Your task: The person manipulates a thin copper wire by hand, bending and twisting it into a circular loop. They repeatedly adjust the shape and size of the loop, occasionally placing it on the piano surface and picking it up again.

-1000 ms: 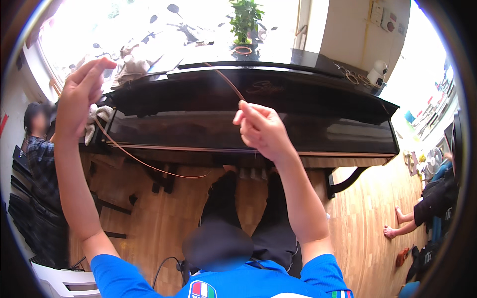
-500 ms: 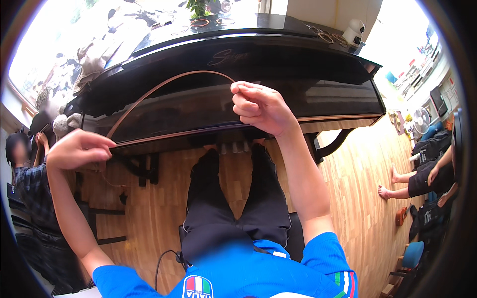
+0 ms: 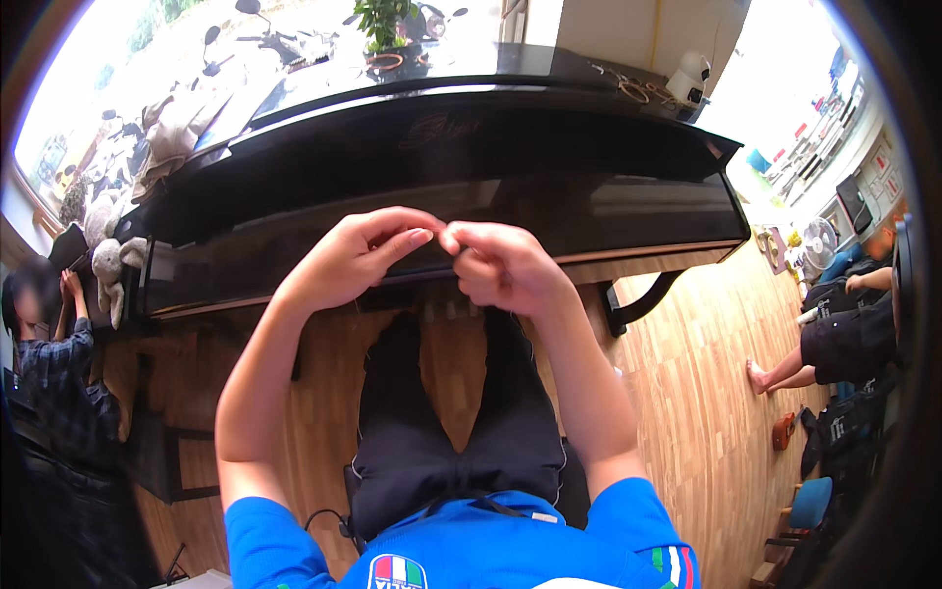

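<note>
My left hand (image 3: 345, 257) and my right hand (image 3: 505, 265) meet at the fingertips in front of a black upright piano (image 3: 638, 187). The left fingers are drawn together with the thumb, touching the right hand's thumb and index finger. My right hand is pinched, its other fingers curled in. What lies between the fingertips is hidden, and the thin brown cord does not show now. Both forearms rise from blue sleeves, above my black-trousered legs (image 3: 412, 432).
On the piano top are a potted plant (image 3: 383, 22), thin brown loops (image 3: 628, 88) and a white camera-like device (image 3: 688, 79). A grey plush toy (image 3: 110, 260) hangs at the left end. One person (image 3: 59, 363) is at the left, another (image 3: 844, 339) at the right.
My left hand has moved right and up to meet my right hand, which has come slightly lower. The brown cord arched between the hands is out of sight.
</note>
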`<state>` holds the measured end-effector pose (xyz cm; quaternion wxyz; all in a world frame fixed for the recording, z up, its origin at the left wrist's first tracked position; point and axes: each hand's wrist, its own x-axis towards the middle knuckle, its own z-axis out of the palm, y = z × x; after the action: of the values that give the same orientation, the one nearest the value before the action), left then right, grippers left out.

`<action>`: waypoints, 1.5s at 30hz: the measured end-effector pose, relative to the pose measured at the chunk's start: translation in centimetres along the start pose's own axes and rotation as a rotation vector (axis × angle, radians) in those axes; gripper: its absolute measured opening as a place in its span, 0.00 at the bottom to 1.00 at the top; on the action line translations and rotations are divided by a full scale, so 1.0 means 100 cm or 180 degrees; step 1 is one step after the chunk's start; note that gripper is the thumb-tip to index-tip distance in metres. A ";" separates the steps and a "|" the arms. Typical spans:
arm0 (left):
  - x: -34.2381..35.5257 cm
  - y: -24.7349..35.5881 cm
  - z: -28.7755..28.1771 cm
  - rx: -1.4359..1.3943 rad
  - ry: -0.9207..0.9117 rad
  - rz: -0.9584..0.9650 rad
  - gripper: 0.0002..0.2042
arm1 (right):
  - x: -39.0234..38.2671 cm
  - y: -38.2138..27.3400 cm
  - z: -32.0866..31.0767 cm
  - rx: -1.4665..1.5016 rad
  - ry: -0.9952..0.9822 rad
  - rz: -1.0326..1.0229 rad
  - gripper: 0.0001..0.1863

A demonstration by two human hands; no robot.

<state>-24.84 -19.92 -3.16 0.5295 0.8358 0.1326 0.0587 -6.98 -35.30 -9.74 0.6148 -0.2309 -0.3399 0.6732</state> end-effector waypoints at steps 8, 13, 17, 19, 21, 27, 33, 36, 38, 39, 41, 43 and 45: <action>0.032 -0.064 0.020 -0.0100 0.0791 0.0717 0.12 | -0.023 -0.003 0.000 0.1709 0.0226 -0.2366 0.15; 0.025 -0.048 0.037 0.0585 0.0232 0.0428 0.12 | 0.023 0.000 0.020 -0.1643 0.1867 -0.2842 0.12; 0.015 -0.029 0.036 0.1035 -0.0076 0.0526 0.11 | 0.033 0.013 0.011 -0.3526 0.1381 -0.1975 0.13; 0.009 -0.031 0.026 0.0979 -0.0051 0.0576 0.10 | 0.029 0.010 0.015 -0.3761 0.1206 -0.1290 0.12; 0.004 -0.034 0.017 0.0753 -0.0058 0.0655 0.10 | 0.017 -0.005 0.021 -0.4045 0.1073 -0.0415 0.12; -0.004 -0.041 0.001 0.0288 -0.0094 0.0514 0.09 | 0.002 -0.026 0.015 -0.3451 0.0150 0.0750 0.15; 0.003 -0.041 -0.001 -0.0353 0.0295 0.0765 0.11 | -0.018 -0.023 -0.006 -0.1171 -0.0211 0.0182 0.15; 0.017 -0.051 0.014 -0.1067 0.0642 0.0317 0.12 | -0.013 -0.020 -0.005 0.0311 -0.0111 -0.0984 0.14; 0.021 -0.057 0.029 -0.0976 0.0685 0.0126 0.13 | -0.001 -0.019 0.007 0.1011 0.0343 -0.1674 0.15; 0.020 -0.059 0.037 -0.0853 0.0703 0.0020 0.13 | 0.007 -0.017 0.014 0.0432 0.0806 -0.2010 0.15; 0.022 -0.062 0.049 -0.0792 0.0271 0.0002 0.14 | 0.018 -0.012 0.028 -0.0791 0.1770 -0.2654 0.16; 0.019 -0.049 0.058 -0.0559 -0.0001 0.0124 0.14 | 0.025 0.003 0.019 -0.2257 0.1764 -0.2783 0.14; 0.013 -0.038 0.058 -0.0102 -0.0117 0.0031 0.12 | 0.023 0.020 0.012 -0.3587 0.1661 -0.2578 0.12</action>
<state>-22.85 -23.03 -9.18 0.5449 0.8288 0.1179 0.0480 -9.49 -33.24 -10.18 0.6640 -0.5205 -0.5353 0.0405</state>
